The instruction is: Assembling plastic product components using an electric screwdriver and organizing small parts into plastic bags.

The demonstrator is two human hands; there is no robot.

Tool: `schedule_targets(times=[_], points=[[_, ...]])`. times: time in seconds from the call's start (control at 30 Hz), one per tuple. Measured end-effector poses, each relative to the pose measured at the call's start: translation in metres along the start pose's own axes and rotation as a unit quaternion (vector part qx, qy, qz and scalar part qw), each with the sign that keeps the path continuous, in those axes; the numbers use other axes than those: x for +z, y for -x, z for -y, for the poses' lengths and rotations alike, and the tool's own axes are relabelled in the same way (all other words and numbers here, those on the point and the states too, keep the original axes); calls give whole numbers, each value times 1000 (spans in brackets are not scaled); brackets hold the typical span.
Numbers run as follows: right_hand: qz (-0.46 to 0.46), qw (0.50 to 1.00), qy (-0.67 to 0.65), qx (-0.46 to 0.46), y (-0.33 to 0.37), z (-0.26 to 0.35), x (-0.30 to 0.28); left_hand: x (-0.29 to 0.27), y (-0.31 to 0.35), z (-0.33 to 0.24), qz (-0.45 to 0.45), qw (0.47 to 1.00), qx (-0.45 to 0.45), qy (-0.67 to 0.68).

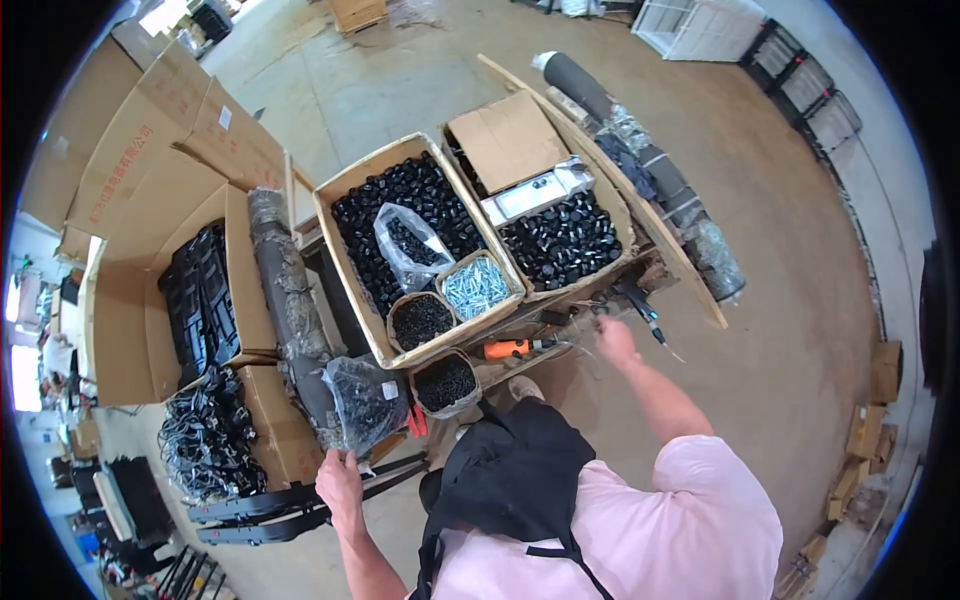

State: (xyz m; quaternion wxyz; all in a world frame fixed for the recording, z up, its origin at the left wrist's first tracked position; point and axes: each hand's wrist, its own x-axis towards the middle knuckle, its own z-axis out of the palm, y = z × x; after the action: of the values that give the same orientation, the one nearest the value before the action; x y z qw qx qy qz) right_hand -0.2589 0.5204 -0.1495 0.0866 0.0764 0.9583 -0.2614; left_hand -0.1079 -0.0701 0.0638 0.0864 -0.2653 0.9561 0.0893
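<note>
My left hand (pixel 340 487) is at the lower left, fingers curled together, just below a clear plastic bag of small black parts (pixel 365 402). Two long black bars (pixel 255 515) pass by this hand; whether the fingers grip one or the bag's edge is hidden. My right hand (pixel 617 343) is closed at the near edge of the cart, right of an orange-bodied power screwdriver (pixel 508 349). Past those fingers lies a black tool with a blue collar (pixel 640 309). Anything in the right hand is too small to make out.
A large carton (pixel 322 205) holds black caps, silver screws (pixel 475 288) and small black fasteners. Right of it, more black caps (pixel 562 240) fill another box. Black plastic frames (pixel 195 300) and bundled cables (pixel 210 435) occupy cartons at left. A wooden board (pixel 610 180) borders the cart.
</note>
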Motion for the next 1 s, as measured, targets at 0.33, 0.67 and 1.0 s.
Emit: schedule_targets(times=[0.33,0.67,1.0], points=[[114,952,265,-99,-101,-62,10,-6,-16,-21,92,987,-75,-108],[244,927,185,-216,-105,-62,-60,-6,-30,-3,124,990,-41,-58],[336,878,-333,69,5,29,-95,-17,-47,-12,113,991,-13,69]])
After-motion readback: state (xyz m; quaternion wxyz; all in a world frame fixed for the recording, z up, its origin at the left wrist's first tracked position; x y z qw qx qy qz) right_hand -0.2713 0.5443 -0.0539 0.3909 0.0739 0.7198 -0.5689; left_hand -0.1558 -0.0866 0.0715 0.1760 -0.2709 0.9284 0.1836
